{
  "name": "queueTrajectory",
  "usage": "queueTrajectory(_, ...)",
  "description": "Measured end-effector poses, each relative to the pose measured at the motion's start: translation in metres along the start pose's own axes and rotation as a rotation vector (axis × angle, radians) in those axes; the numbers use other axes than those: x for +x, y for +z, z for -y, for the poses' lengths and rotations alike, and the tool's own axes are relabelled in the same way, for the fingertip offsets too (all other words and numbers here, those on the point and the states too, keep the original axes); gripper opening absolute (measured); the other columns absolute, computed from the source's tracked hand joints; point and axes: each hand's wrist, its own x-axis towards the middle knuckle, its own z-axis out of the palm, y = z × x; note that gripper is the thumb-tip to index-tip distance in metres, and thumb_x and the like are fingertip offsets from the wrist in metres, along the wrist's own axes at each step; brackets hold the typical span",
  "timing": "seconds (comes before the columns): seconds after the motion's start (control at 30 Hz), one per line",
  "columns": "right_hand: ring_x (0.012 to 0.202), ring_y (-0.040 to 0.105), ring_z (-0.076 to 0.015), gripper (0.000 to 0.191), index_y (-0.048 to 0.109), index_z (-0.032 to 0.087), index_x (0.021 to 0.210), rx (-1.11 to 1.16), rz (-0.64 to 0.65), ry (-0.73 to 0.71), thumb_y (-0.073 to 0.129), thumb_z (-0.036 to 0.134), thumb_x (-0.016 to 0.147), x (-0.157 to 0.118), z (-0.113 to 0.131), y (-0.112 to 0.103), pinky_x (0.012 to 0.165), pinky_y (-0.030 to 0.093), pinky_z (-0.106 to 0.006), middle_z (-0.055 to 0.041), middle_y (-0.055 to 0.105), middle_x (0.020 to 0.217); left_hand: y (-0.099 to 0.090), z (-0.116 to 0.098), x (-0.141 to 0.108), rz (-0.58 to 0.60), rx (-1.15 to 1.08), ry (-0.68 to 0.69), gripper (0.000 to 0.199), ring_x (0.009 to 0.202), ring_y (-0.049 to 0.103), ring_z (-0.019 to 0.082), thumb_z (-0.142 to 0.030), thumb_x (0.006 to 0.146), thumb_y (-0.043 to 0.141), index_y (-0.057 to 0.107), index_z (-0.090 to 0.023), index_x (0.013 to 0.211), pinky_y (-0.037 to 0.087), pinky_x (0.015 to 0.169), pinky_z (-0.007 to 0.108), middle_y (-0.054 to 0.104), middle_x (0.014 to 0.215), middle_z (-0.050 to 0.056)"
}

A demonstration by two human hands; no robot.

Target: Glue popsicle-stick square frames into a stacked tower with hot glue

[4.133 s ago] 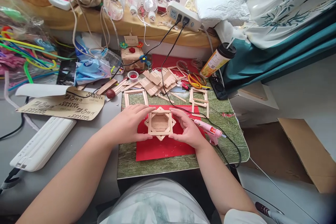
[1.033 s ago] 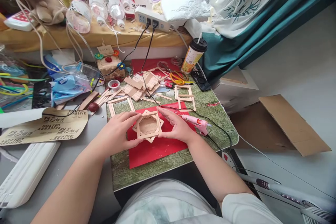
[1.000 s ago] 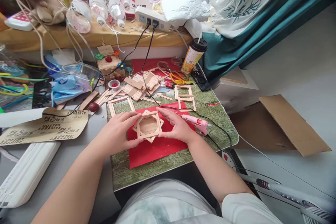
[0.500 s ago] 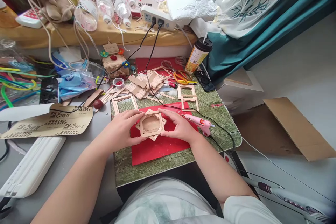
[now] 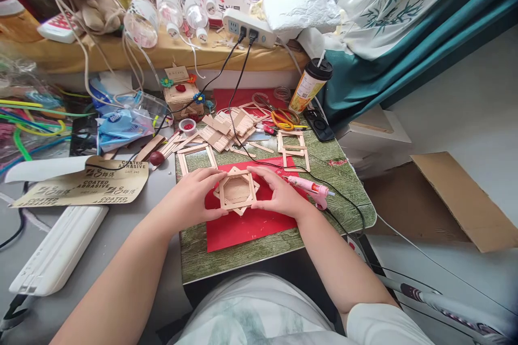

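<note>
Stacked square frames of wooden sticks, turned against each other around a hollow centre, form a wooden stick piece (image 5: pixel 237 208) over the red sheet (image 5: pixel 243 232). My left hand (image 5: pixel 193 198) grips its left side, thumb at the lower corner and fingers at the upper one. On the right side my right hand (image 5: pixel 280 192) holds it the same way. Just right of that hand lies a pink glue gun (image 5: pixel 311 186). Behind are a pile of wooden sticks (image 5: pixel 226 128), a square stick frame (image 5: pixel 197 151) and joined stick frames (image 5: pixel 294 146).
Orange-handled scissors (image 5: pixel 285 120), a drink cup (image 5: pixel 311 85) and a black phone (image 5: pixel 319 125) stand or lie at the back right. A black cable (image 5: pixel 265 165) crosses the table. Sandpaper (image 5: pixel 87 186) and a white power bank-like case (image 5: pixel 59 250) lie left.
The whole view has shifted slightly, so things appear a little further right. Both hands keep their hold on the wooden stick piece, with no clear movement of their own.
</note>
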Motion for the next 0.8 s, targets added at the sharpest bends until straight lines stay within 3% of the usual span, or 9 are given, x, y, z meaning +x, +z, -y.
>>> queueTrajectory(0.8, 0.164, 0.038, -0.0347, 0.092, 0.049, 0.042, 0.165, -0.052, -0.023, -0.083, 0.092, 0.038, 0.084, -0.0007, 0.0046, 0.0043, 0.136, 0.033, -0.057, -0.0034, 0.047, 0.174, -0.0019, -0.0072, -0.0019, -0.027, 0.021, 0.020, 0.081, 0.141, 0.059, 0.040, -0.054, 0.088, 0.080, 0.054, -0.023, 0.158, 0.052, 0.114, 0.057, 0.059, 0.158, 0.018)
